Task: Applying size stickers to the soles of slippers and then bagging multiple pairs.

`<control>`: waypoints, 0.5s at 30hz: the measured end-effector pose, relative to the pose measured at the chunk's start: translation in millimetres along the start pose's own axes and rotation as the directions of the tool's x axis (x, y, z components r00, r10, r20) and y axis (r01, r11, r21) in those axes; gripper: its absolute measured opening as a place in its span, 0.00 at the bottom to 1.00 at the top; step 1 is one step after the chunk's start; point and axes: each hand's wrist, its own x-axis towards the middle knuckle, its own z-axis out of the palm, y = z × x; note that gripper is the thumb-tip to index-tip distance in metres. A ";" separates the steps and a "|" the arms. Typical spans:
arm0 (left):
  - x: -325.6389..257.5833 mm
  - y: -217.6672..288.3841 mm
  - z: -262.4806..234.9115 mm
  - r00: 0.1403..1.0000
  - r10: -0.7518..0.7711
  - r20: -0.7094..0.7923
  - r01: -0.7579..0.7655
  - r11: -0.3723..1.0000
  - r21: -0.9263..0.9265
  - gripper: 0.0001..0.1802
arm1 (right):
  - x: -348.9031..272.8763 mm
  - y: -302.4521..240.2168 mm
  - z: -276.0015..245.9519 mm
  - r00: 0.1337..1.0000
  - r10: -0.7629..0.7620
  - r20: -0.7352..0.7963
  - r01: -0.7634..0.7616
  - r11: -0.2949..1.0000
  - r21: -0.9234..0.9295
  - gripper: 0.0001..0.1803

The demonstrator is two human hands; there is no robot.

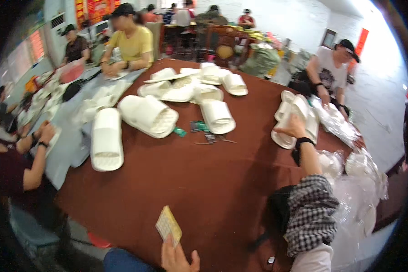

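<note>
My left hand [176, 257], low in the middle, pinches a small yellowish sheet [168, 225] with rows of faint marks. The sheet stands upright above the brown table [199, 181]. On the right, my right hand [295, 127] reaches out in a black-and-white checked sleeve. Its thumb and fingers lie around a white slipper [283, 139] in a small cluster. Further white slippers [299, 105] stand close against that hand. In the middle lie dark and green small packets [197, 126] beside thin metal tools [206, 143].
Several white slippers [108, 140] spread over the far and left table. Clear plastic bags [356, 204] crowd the right edge. A person in white [333, 68] handles wrapped slippers at the far right. Others sit along a grey-covered table [79, 140] on the left.
</note>
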 end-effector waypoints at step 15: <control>-2.7 -4.4 -18.8 0.975 -0.141 0.174 0.214 0.815 -0.539 0.51 | -191.2 -159.4 -82.8 0.754 -0.649 0.100 0.521 0.683 0.512 0.54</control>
